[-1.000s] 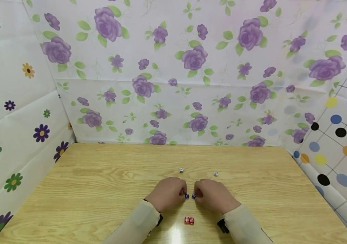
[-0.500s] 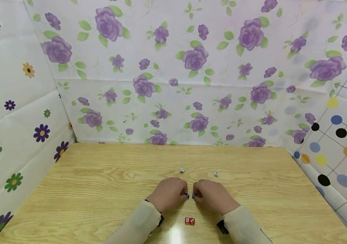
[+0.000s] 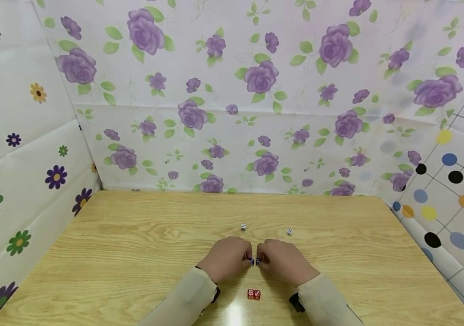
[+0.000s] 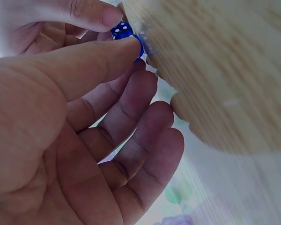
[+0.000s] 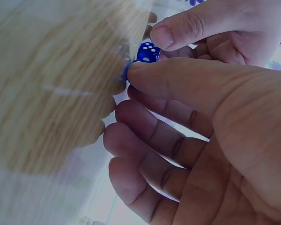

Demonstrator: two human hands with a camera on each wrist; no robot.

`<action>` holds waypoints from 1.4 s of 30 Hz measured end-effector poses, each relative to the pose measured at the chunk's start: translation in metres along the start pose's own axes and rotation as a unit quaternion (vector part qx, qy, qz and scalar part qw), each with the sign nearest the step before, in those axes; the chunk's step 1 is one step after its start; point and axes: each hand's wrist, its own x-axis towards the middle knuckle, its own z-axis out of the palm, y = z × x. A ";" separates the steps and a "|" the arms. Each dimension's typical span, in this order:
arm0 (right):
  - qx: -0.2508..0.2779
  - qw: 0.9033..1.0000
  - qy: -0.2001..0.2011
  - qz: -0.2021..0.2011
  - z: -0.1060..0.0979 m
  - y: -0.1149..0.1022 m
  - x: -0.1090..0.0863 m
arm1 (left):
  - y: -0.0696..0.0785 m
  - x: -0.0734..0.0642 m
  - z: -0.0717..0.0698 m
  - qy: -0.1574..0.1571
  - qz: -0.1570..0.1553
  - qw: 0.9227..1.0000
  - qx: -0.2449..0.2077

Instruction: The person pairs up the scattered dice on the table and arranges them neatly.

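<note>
My left hand [image 3: 227, 259] pinches a small blue die [image 3: 251, 261] with white dots between thumb and fingertips, low over the wooden table. Facing it, my right hand [image 3: 286, 260] pinches a second blue die [image 3: 258, 261] in the same way. In the head view a narrow gap shows between the two dice. The left wrist view has the right hand's die [image 4: 122, 30] just behind the left one, which the left thumb partly hides. From the right wrist, the left hand's die [image 5: 149, 51] is plain, while the right thumb covers most of its own.
Two red dice [image 3: 253, 294] sit side by side on the table [image 3: 134, 253], nearer the body. Beyond the hands lie two white dice, one at the left [image 3: 243, 227] and one at the right [image 3: 289, 232], well apart. Patterned cloth walls [image 3: 232, 136] border the table.
Both hands have moved slightly inward, bringing the two blue dice closer together. The red and white dice stay where they were on the table.
</note>
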 end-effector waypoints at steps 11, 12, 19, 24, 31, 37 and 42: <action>0.002 1.000 -0.005 0.004 0.000 0.000 0.000 | 0.000 0.002 0.002 0.007 -0.004 1.000 -0.004; 0.003 1.000 -0.006 0.004 0.000 0.000 0.000 | -0.001 0.002 0.002 0.007 -0.004 1.000 -0.004; 0.001 1.000 -0.001 -0.009 0.002 0.001 0.000 | 0.000 0.000 0.002 0.009 0.004 1.000 0.002; 0.000 1.000 0.008 -0.015 0.001 0.001 0.001 | 0.002 0.000 0.001 0.010 0.004 1.000 0.002; -0.006 1.000 0.016 -0.026 0.000 0.000 0.001 | 0.003 0.000 0.000 0.008 0.001 1.000 0.000; -0.002 1.000 0.011 -0.025 -0.001 -0.001 0.001 | 0.003 0.000 -0.002 0.005 -0.005 1.000 -0.007; 0.001 1.000 0.002 -0.017 -0.001 -0.002 0.002 | 0.003 0.000 -0.001 0.007 -0.004 1.000 -0.001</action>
